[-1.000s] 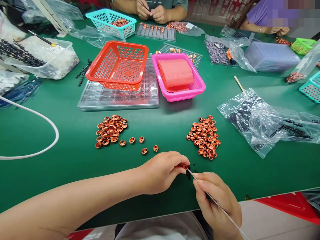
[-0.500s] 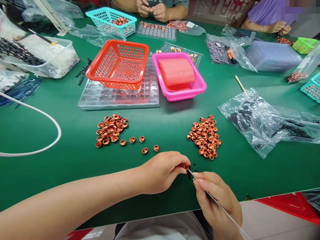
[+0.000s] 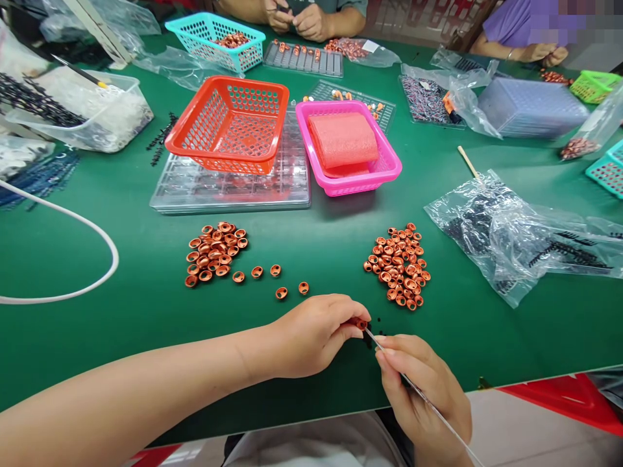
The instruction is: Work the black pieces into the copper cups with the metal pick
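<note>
My left hand (image 3: 321,334) is closed, pinching a small copper-coloured ring piece (image 3: 361,323) between thumb and fingers. My right hand (image 3: 423,389) grips a thin metal rod (image 3: 438,411), whose tip meets the held piece. Small black bits (image 3: 368,338) lie on the green table under the fingertips. Beyond my left hand is a pile of copper pieces (image 3: 214,253), with several loose ones (image 3: 281,293) trailing to its right. Another pile of copper pieces (image 3: 400,266) lies beyond my right hand.
A red basket (image 3: 233,159) sits on clear plastic trays (image 3: 228,198), beside a pink basket (image 3: 363,185) holding pink foam. Plastic bags (image 3: 506,240) lie at right, a white cable (image 3: 92,224) at left. Two people's hands (image 3: 311,23) show across the table.
</note>
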The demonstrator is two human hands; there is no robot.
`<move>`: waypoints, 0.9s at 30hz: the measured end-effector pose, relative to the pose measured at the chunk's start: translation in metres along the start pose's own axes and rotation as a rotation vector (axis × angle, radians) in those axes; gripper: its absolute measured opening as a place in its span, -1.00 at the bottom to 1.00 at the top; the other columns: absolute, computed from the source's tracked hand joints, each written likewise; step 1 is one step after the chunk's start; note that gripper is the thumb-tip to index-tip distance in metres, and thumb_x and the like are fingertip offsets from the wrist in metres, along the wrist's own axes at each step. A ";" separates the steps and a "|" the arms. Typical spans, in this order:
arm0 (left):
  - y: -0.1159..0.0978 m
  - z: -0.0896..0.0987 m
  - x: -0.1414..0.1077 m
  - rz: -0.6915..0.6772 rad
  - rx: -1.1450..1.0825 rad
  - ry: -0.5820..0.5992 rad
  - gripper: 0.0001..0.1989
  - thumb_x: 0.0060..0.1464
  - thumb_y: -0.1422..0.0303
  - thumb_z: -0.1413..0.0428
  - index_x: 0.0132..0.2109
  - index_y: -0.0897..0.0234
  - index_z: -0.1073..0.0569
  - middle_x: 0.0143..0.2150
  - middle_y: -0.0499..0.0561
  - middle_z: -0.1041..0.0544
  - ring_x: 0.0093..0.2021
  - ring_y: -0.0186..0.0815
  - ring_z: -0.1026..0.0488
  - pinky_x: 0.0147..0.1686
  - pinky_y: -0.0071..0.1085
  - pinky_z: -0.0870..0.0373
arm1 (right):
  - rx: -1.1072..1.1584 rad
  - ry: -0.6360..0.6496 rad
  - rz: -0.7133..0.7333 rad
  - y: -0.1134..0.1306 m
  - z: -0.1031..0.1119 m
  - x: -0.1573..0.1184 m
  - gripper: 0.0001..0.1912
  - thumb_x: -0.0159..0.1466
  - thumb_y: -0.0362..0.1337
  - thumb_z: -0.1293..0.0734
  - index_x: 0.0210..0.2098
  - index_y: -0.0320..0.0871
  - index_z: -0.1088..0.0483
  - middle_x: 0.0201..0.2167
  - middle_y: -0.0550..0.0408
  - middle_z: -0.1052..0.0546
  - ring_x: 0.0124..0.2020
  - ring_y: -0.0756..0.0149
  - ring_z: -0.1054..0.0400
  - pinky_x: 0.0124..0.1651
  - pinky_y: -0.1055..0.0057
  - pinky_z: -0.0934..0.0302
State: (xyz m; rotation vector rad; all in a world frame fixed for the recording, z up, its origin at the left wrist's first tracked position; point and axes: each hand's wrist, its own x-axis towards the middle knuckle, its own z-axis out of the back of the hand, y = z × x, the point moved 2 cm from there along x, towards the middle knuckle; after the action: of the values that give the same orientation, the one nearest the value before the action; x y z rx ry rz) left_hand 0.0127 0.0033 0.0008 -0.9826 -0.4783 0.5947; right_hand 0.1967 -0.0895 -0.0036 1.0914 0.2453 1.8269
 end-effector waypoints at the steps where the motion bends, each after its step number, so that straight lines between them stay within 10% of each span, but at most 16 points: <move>1: 0.000 0.000 0.000 0.001 0.002 -0.001 -0.86 0.32 0.47 0.00 -0.09 0.29 -0.45 -0.26 0.03 -0.55 -0.30 -0.32 -0.47 -0.22 -0.45 -0.43 | -0.004 0.000 -0.001 0.000 0.000 0.000 -0.64 0.23 -0.58 -0.37 -0.02 -0.16 -0.42 -0.15 -0.02 -0.63 -0.16 0.30 -0.58 -0.14 0.36 -0.54; 27: 0.002 -0.003 0.000 -0.004 -0.089 -0.092 -0.82 0.26 0.52 -0.04 -0.09 0.31 -0.52 -0.30 0.01 -0.58 -0.33 -0.36 -0.47 -0.26 -0.50 -0.39 | -0.104 -0.087 0.035 0.007 0.000 0.012 -0.67 0.26 -0.52 -0.36 -0.02 -0.08 -0.43 -0.25 0.08 -0.67 -0.25 0.33 -0.61 -0.16 0.44 -0.54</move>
State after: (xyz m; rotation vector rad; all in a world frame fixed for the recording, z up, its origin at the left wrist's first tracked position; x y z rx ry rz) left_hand 0.0138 0.0026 -0.0023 -1.0412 -0.5923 0.6209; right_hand 0.1911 -0.0834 0.0075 1.1050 0.0800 1.7980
